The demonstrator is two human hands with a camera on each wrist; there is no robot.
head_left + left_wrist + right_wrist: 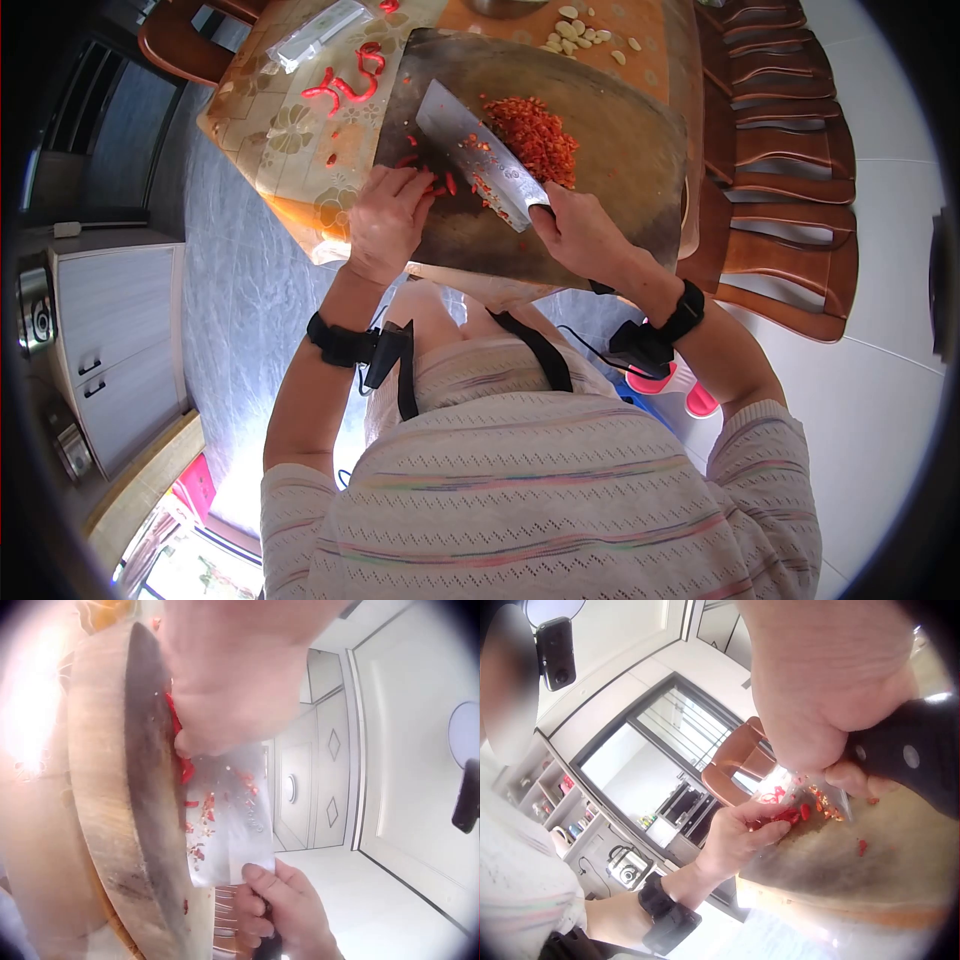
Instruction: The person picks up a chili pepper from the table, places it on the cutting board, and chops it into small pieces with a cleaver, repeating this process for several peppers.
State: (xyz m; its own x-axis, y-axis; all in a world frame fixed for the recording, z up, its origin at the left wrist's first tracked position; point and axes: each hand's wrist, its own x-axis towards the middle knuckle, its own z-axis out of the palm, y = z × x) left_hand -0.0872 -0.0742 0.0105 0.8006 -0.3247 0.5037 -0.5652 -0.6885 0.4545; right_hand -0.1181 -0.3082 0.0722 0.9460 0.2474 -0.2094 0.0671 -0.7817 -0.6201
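Observation:
My right hand [585, 232] grips the black handle [911, 754] of a cleaver [478, 152]. Its broad blade stands over the thick wooden chopping board [630, 150], with bits of red chili stuck to its side. Just left of the blade, my left hand [388, 222] pinches red chilies [795, 815] between thumb and fingers, low over the board. Parts of these chilies are hidden by the fingers in the head view. A heap of finely chopped red chili [535, 138] lies on the board, on the blade's far right side.
Whole red chilies [350, 88] lie on the patterned tablecloth [285, 135] left of the board, near a clear plastic package [320, 35]. Peeled garlic cloves [572, 35] are behind the board, by a bowl's edge [505, 8]. Wooden chairs [780, 230] line the right side.

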